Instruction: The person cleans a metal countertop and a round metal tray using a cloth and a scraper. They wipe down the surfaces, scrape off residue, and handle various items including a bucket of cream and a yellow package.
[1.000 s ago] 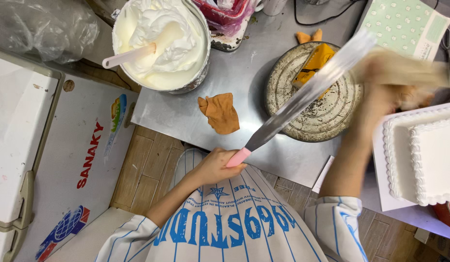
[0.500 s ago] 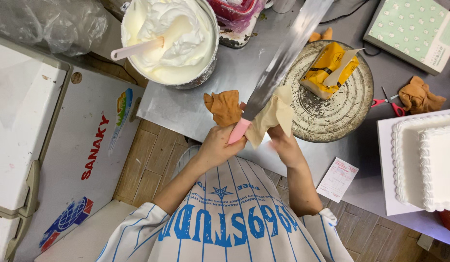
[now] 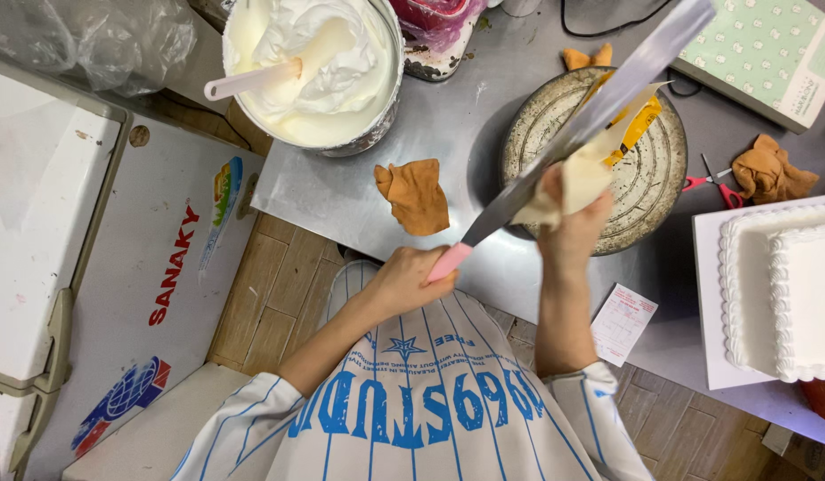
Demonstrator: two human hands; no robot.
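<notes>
Two hands: left hand [image 3: 410, 278] at 6 o'clock, right hand [image 3: 573, 223] toward 4 o'clock. One long spatula knife [image 3: 590, 116]. One pale cloth [image 3: 580, 178] in right hand. Three brown paper scraps: one [image 3: 415, 194] at centre, one [image 3: 587, 58] at 1 o'clock, one [image 3: 772, 171] at 3 o'clock. One cream bowl [image 3: 377, 134], 11 o'clock. One turntable [image 3: 648, 191]. One scissors [image 3: 708, 183]. One white cake [image 3: 808, 303], 4 o'clock.

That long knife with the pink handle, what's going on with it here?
A person's left hand grips the long metal knife with the pink handle, holding it slanted above the steel table. Their right hand presses a pale cloth against the blade, over the round metal turntable. A metal bowl of white cream stands at the table's far side, and a white frosted cake sits to the right.
</notes>
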